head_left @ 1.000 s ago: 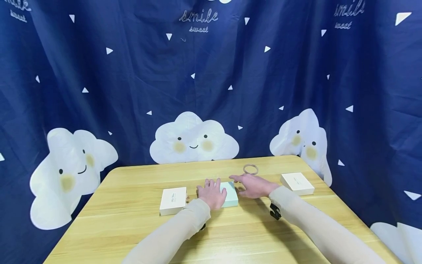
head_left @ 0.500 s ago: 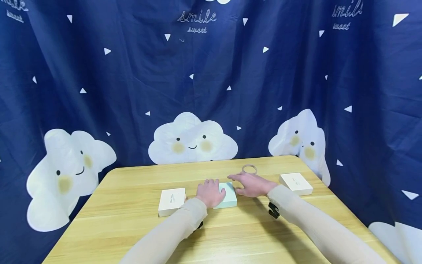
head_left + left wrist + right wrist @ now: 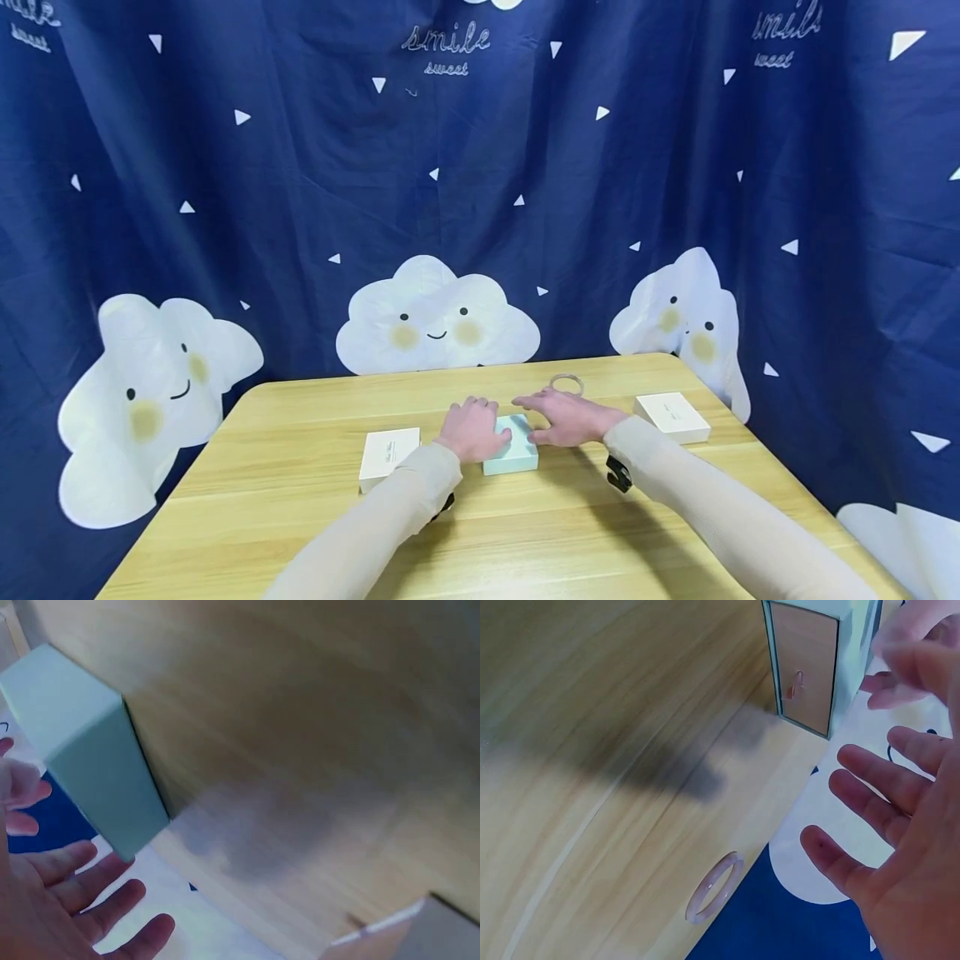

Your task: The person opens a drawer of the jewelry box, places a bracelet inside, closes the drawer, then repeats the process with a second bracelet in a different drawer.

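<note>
A mint-green box point(image 3: 517, 446) lies on the table between both hands. In the right wrist view its end shows a brown drawer face point(image 3: 806, 671) with a small pinkish pull tab. My left hand point(image 3: 471, 429) is over the box's left side, thumb above the top; in the left wrist view its fingers point(image 3: 112, 907) are spread close to the box, and contact is unclear. My right hand point(image 3: 567, 417) hovers at the box's right edge, with relaxed fingers point(image 3: 885, 787) holding nothing. Behind it lies a pale pink bangle point(image 3: 731, 862).
A white box point(image 3: 388, 450) with small lettering lies left of my left hand, partly behind the sleeve. Another white box point(image 3: 672, 415) sits at the right of the wooden table point(image 3: 300, 467). A blue curtain point(image 3: 225, 208) with clouds hangs behind the far edge.
My left hand has slid a little left and up, uncovering more of the mint-green box. My right hand has edged slightly left towards the box.
</note>
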Tool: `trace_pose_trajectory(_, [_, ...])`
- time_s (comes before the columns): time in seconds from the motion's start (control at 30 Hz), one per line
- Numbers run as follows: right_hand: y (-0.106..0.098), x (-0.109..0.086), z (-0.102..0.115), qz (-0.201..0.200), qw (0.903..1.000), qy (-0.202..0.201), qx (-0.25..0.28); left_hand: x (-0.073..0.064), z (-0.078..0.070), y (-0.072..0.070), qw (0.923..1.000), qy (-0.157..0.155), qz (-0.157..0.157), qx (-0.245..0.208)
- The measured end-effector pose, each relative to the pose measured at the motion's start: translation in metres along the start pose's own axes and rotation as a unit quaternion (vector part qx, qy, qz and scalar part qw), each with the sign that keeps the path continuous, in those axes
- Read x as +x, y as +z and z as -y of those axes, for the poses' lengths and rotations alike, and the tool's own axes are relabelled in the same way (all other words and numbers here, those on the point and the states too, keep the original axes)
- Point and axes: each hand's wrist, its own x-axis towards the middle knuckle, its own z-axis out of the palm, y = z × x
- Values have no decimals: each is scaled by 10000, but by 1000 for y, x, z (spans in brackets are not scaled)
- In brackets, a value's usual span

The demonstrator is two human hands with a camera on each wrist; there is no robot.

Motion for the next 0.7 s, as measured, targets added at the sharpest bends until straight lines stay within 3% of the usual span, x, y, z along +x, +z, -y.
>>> trace_pose_trajectory(0.43, [4, 3, 7, 494, 9980, 373, 149, -7, 9, -6, 9977, 303, 608, -82])
trace_pose_trajectory(0.7, [7, 2, 11, 507, 9981, 325, 147, -10, 13, -5, 9970, 418, 637, -156])
